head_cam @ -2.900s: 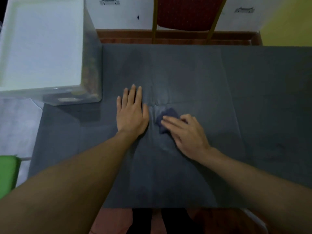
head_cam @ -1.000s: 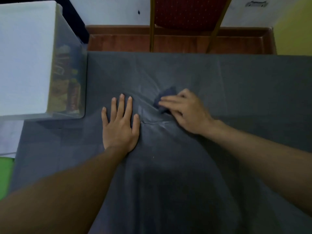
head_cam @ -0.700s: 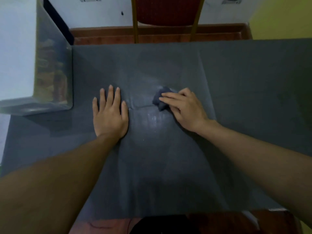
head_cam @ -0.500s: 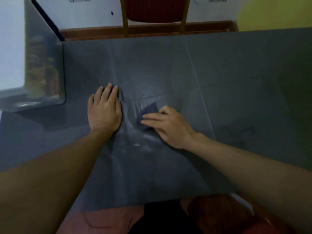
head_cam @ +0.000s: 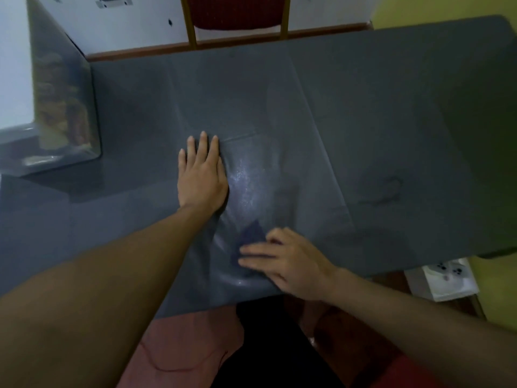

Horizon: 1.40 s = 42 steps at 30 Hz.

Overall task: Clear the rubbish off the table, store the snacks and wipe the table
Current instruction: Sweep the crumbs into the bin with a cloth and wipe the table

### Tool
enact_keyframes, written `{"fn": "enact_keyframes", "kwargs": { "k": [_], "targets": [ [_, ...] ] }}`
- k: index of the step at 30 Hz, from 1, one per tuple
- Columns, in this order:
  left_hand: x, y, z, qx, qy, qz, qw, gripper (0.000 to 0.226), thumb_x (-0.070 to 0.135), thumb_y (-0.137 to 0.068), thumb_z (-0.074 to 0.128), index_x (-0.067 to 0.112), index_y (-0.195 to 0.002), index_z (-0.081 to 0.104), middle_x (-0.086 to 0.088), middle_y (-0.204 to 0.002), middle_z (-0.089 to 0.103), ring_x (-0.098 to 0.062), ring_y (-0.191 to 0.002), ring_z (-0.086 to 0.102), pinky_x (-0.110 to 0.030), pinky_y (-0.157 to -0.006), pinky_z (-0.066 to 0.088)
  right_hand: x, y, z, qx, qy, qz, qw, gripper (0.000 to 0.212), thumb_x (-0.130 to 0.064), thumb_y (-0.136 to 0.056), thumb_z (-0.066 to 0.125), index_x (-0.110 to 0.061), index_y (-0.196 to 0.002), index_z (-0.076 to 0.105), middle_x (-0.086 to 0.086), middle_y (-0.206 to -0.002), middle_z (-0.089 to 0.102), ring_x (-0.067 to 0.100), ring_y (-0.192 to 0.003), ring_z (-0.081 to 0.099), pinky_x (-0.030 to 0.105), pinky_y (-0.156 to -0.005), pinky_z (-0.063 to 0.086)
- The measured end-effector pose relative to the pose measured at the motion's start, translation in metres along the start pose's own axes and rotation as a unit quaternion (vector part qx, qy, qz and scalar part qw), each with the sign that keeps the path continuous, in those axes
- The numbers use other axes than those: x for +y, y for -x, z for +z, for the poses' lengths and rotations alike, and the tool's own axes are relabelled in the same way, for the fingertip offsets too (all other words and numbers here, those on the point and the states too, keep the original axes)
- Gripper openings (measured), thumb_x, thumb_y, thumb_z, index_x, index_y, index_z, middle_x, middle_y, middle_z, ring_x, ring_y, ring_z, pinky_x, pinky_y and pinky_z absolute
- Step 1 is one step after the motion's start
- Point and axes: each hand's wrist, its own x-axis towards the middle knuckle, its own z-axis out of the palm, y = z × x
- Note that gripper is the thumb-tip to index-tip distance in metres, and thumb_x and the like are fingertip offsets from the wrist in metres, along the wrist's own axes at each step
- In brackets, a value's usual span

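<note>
A dark grey cloth covers the table point(head_cam: 377, 121). My left hand point(head_cam: 202, 177) lies flat on it near the middle, fingers together, holding nothing. My right hand point(head_cam: 291, 261) presses a small dark blue wiping cloth point(head_cam: 251, 236) against the table close to the near edge; only the cloth's far corner shows past my fingers. A wet, shiny streak point(head_cam: 246, 180) runs between the two hands. A clear storage box point(head_cam: 67, 107) with a white lid holds several snack packets at the table's far left.
A red chair with a gold frame point(head_cam: 237, 12) stands behind the far edge. A white multi-socket strip point(head_cam: 444, 275) lies on a ledge below the near right corner. Reddish floor shows under the near edge.
My right hand has dragged the wiping cloth from the table's middle toward the near edge, leaving a wet streak. My left hand has stayed flat in about the same place.
</note>
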Motion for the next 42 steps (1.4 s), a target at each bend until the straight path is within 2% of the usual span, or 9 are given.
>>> {"fn": "enact_keyframes", "kwargs": {
  "k": [4, 9, 14, 16, 23, 29, 32, 37, 42],
  "targets": [
    [0.02, 0.001, 0.001, -0.011, 0.013, 0.026, 1.0, 0.055, 0.036, -0.104, 0.024, 0.018, -0.157, 0.02, -0.005, -0.165, 0.013, -0.026, -0.152, 0.005, -0.045, -0.124, 0.004, 0.013, 0.018, -0.009, -0.03, 0.039, -0.071, 0.996, 0.035, -0.023, -0.099, 0.053, -0.032, -0.13, 0.067, -0.016, -0.139, 0.06, 0.018, -0.097, 0.051, 0.031, -0.083, 0.044],
    [0.044, 0.002, 0.01, -0.029, -0.012, 0.057, 0.998, 0.057, 0.042, -0.104, 0.016, 0.023, -0.158, 0.011, -0.001, -0.166, 0.006, -0.021, -0.153, -0.001, -0.046, -0.123, 0.0, 0.032, 0.006, -0.013, 0.068, 0.044, 0.105, 0.991, 0.035, -0.022, -0.097, 0.058, -0.029, -0.13, 0.068, -0.015, -0.136, 0.062, 0.021, -0.093, 0.047, 0.037, -0.08, 0.046],
    [0.046, 0.003, 0.014, -0.036, -0.039, 0.045, 0.998, 0.062, 0.052, -0.102, 0.01, 0.027, -0.158, 0.005, 0.002, -0.166, 0.0, -0.02, -0.152, -0.007, -0.05, -0.122, -0.006, 0.006, 0.039, -0.012, -0.004, 0.028, -0.013, 1.0, 0.04, -0.024, -0.107, 0.035, -0.027, -0.13, 0.068, -0.012, -0.138, 0.061, 0.023, -0.094, 0.055, 0.035, -0.079, 0.047],
    [0.048, 0.003, 0.014, -0.036, -0.042, 0.044, 0.997, 0.062, 0.052, -0.101, 0.009, 0.027, -0.158, 0.004, 0.003, -0.166, -0.001, -0.021, -0.152, -0.008, -0.054, -0.121, -0.007, 0.025, 0.038, -0.021, -0.003, 0.05, -0.022, 0.998, 0.037, -0.021, -0.104, 0.043, -0.028, -0.129, 0.069, -0.012, -0.137, 0.062, 0.022, -0.094, 0.057, 0.033, -0.08, 0.047],
    [0.048, 0.001, 0.013, -0.041, -0.04, 0.036, 0.998, 0.061, 0.051, -0.101, 0.008, 0.029, -0.158, 0.002, 0.004, -0.166, -0.003, -0.02, -0.152, -0.009, -0.056, -0.12, -0.006, 0.072, 0.014, -0.031, 0.095, 0.064, 0.178, 0.977, 0.036, -0.019, -0.098, 0.055, -0.028, -0.13, 0.068, -0.013, -0.139, 0.061, 0.027, -0.091, 0.052, 0.038, -0.083, 0.047],
    [0.048, 0.001, 0.015, -0.034, -0.035, 0.036, 0.998, 0.061, 0.05, -0.101, 0.007, 0.029, -0.158, 0.002, 0.005, -0.166, -0.004, -0.019, -0.152, -0.009, -0.055, -0.12, -0.006, 0.064, 0.032, -0.041, 0.007, 0.048, 0.027, 0.998, 0.036, -0.02, -0.105, 0.046, -0.029, -0.132, 0.067, -0.015, -0.139, 0.06, 0.024, -0.092, 0.054, 0.038, -0.081, 0.049],
    [0.049, 0.0, 0.015, -0.035, -0.03, 0.035, 0.998, 0.061, 0.049, -0.102, 0.008, 0.027, -0.158, 0.002, 0.005, -0.166, -0.004, -0.019, -0.152, -0.009, -0.055, -0.121, -0.005, 0.096, 0.008, -0.052, 0.011, 0.058, 0.057, 0.997, 0.036, -0.023, -0.102, 0.047, -0.029, -0.132, 0.067, -0.014, -0.139, 0.06, 0.025, -0.092, 0.054, 0.042, -0.081, 0.05],
    [0.05, -0.001, 0.015, -0.028, -0.025, 0.022, 0.999, 0.061, 0.045, -0.103, 0.014, 0.023, -0.158, 0.002, 0.005, -0.166, -0.002, -0.016, -0.152, -0.007, -0.053, -0.122, -0.003, 0.113, -0.028, -0.045, 0.108, 0.037, 0.168, 0.979, 0.035, -0.015, -0.097, 0.057, -0.023, -0.129, 0.069, -0.009, -0.136, 0.063, 0.025, -0.088, 0.05, 0.043, -0.081, 0.049],
    [0.048, -0.001, 0.015, -0.021, -0.038, 0.019, 0.999, 0.061, 0.043, -0.102, 0.017, 0.021, -0.158, 0.009, 0.003, -0.166, 0.005, -0.016, -0.153, -0.002, -0.052, -0.122, 0.001, 0.135, -0.025, -0.062, 0.009, 0.04, -0.01, 0.999, 0.036, -0.019, -0.099, 0.054, -0.027, -0.131, 0.068, -0.013, -0.137, 0.062, 0.023, -0.093, 0.051, 0.037, -0.08, 0.047]
  ]
}}
